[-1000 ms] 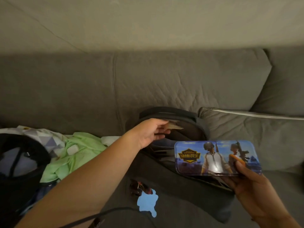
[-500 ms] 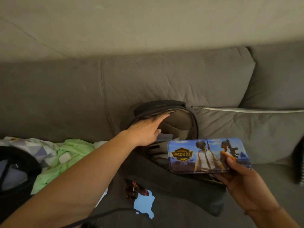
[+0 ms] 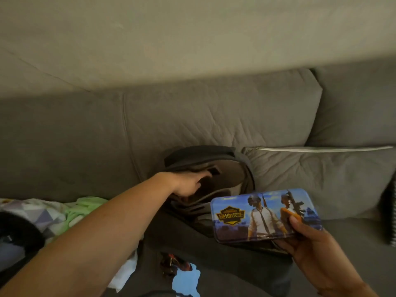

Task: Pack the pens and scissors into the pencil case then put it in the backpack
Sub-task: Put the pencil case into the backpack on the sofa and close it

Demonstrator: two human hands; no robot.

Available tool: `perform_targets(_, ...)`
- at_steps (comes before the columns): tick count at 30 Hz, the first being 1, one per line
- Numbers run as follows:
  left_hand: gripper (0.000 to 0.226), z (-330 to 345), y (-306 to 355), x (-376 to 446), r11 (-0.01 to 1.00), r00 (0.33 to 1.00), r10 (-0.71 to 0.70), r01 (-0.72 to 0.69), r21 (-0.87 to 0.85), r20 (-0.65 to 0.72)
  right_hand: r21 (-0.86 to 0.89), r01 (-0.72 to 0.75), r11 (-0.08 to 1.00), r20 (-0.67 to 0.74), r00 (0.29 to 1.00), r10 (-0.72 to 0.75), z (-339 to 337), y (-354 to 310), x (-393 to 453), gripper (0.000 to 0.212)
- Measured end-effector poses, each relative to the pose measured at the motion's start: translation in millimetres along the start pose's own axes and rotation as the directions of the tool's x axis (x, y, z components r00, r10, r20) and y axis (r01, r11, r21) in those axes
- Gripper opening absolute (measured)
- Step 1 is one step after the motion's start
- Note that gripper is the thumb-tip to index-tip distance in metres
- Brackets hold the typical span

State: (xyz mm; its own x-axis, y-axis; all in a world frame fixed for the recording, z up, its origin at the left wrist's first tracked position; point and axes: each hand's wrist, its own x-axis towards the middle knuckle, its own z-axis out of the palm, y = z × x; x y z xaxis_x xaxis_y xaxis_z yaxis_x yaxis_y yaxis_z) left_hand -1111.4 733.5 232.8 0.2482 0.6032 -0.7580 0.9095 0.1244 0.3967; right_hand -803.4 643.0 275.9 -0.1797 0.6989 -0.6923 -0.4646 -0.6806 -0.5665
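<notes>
My right hand point(image 3: 315, 249) grips the pencil case point(image 3: 265, 215) by its near right corner, thumb curled over the printed lid, and holds it level in the air at about four o'clock from the backpack point(image 3: 214, 168), just beside its mouth but not yet inside. The lid is down, so I judge the pens and scissors are already packed (I cannot see into the tin to be sure, and none lie loose in view). My left hand point(image 3: 188, 183) reaches to twelve o'clock with fingers straight and extended into the backpack's opening, pressing the top flap back against the sofa point(image 3: 203, 116) to keep the mouth wide. What remains, as I read it, is the last step: slide the case through that opening, let go, and perhaps close the bag. At nine o'clock a heap of green and patterned cloth point(image 3: 70, 211) lies on the seat, and a grey cushion point(image 3: 321, 172) sits at two o'clock.
</notes>
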Motion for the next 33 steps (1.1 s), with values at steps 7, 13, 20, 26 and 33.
perform_targets(7, 0.049, 36.2, -2.3, 41.4, 0.960, 0.959, -0.167, 0.106, 0.258, 0.229, -0.009, -0.039, 0.999, -0.018, 0.999, 0.038, -11.6, 5.6, 8.2, 0.016)
perform_targets(13, 0.025, 41.6, 16.6, 36.3, 0.977, 0.908, -0.182, 0.210, -0.034, 0.377, 0.172, -0.068, 0.983, -0.027, 0.997, 0.074, -15.4, 12.7, 21.1, 0.046)
perform_targets(20, 0.065, 51.0, 20.0, -1.1, 0.979, 0.934, 0.184, -0.201, 0.025, 0.305, 0.076, 0.076, 0.994, -0.141, 0.988, -0.065, 21.1, -4.0, 13.1, 0.036)
perform_targets(26, 0.087, 64.2, -0.9, -37.0, 0.966, 0.919, 0.132, -0.203, 0.158, 0.372, -0.066, 0.199, 0.978, -0.197, 0.958, -0.208, 56.7, 14.9, 24.8, 0.047)
perform_targets(33, 0.068, 51.7, 4.6, -61.1, 0.967, 0.918, 0.202, -0.241, 0.077, 0.341, -0.304, 0.291, 0.907, -0.070, 0.943, -0.326, 69.8, 28.0, 36.5, 0.036)
